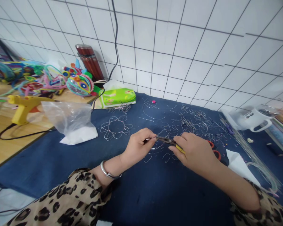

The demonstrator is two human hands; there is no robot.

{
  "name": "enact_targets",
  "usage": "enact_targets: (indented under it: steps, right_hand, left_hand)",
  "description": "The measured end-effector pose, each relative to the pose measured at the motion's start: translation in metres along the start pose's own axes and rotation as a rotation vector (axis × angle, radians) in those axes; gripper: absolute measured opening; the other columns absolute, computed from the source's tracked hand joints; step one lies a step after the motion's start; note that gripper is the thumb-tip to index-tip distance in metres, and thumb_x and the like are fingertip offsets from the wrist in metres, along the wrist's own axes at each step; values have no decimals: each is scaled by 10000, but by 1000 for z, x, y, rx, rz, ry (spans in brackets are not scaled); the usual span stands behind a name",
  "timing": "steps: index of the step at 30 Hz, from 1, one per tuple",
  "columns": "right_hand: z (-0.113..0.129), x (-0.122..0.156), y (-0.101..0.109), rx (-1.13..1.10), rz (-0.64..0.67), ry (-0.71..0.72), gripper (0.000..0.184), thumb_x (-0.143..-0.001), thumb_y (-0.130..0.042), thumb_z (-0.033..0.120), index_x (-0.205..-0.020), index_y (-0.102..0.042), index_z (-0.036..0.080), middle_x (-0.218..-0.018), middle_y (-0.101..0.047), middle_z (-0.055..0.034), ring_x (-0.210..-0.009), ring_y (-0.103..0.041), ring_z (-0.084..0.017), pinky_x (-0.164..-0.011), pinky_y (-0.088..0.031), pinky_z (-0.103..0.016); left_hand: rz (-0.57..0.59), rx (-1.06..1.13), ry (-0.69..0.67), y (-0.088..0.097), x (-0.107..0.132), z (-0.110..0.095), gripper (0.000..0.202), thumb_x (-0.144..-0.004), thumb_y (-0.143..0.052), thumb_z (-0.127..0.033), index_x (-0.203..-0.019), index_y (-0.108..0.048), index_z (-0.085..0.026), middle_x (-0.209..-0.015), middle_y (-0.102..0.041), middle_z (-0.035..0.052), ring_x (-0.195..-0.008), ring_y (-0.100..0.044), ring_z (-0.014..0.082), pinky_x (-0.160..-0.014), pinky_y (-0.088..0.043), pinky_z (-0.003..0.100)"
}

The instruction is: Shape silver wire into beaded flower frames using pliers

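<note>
From the head view, the left hand (138, 146) pinches thin wire (148, 139) right by the tip of the pliers (166, 140), above the blue cloth (155, 191), the right hand (196, 153) gripping their handles, and I'd want a firm pinch and gentle squeeze, lest it slip or kink.
</note>
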State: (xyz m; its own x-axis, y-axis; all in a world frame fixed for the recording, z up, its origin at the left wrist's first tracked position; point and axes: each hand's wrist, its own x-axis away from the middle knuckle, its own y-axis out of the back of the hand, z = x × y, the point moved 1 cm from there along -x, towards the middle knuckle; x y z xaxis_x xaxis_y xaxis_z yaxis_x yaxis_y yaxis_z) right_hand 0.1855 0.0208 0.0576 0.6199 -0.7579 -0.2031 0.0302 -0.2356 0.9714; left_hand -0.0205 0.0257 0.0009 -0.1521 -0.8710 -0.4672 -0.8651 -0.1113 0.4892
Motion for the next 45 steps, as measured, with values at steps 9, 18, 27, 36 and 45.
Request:
enact_targets:
  steps: [9, 18, 27, 36, 45]
  right_hand:
    - [2, -1, -5, 69, -98, 49, 287, -892, -426, 410, -801, -567, 176, -697, -519, -35, -644, -430, -147, -578, -256, -273]
    - [-1, -2, -17, 133, -197, 84, 307, -898, -416, 433, -849, -581, 178, -694, -516, -33, -636, -411, -139, -557, -236, -278]
    - [-8, -2, -21, 172, -221, 140, 281, -889, -435, 435, -875, -572, 189, -703, -498, -25, -648, -389, -140, -568, -245, -287]
    - [-9, -3, -28, 55, -250, 89, 325, -875, -449, 481, -847, -588, 188, -701, -522, -21, -641, -438, -128, -562, -268, -263]
    - [-2, -2, -27, -46, -148, -30, 360, -883, -411, 507, -802, -579, 199, -695, -534, -13, -621, -476, -130, -538, -268, -250]
  left_hand:
    - [1, 37, 41, 2, -1, 0, 123, -810, -546, -158, -700, -601, -156, -684, -576, 13, -651, -522, 118, -630, -419, 252]
    - [102, 373, 297, 4, -4, 2, 127, -801, -588, -226, -701, -577, -150, -546, -480, -38, -500, -427, 73, -492, -346, 209]
    - [165, 670, 376, 3, -5, 10, 102, -758, -631, -183, -679, -573, -156, -514, -479, -47, -466, -405, 60, -477, -338, 204]
    - [155, 713, 399, 3, -7, 8, 124, -756, -659, -212, -700, -585, -131, -521, -489, -46, -476, -414, 50, -491, -336, 193]
    - [70, 454, 361, 3, -6, 2, 128, -789, -628, -252, -782, -627, -125, -592, -516, -28, -528, -450, 62, -512, -360, 196]
